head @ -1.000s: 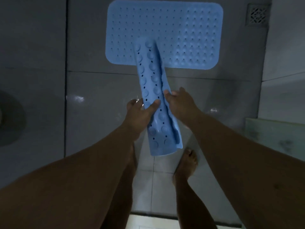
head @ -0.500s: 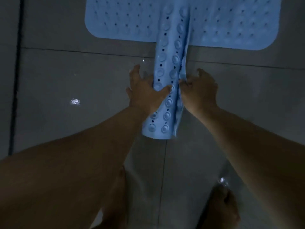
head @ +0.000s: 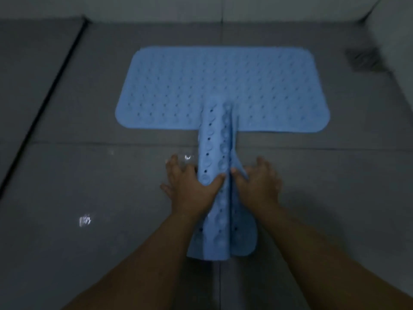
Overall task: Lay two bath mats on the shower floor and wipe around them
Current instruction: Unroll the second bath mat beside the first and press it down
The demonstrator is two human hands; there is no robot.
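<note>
Fingers of left hand [head: 190, 186] and right hand [head: 257, 182] hold folded mat [head: 215, 198], likely to spread it just beside flat mat [head: 223, 86].

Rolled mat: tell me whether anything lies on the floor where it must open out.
Partly. The rolled mat, gripped by the left hand and the right hand, has its far end lying over the flat mat. The grey floor on either side shows nothing but glints.
</note>
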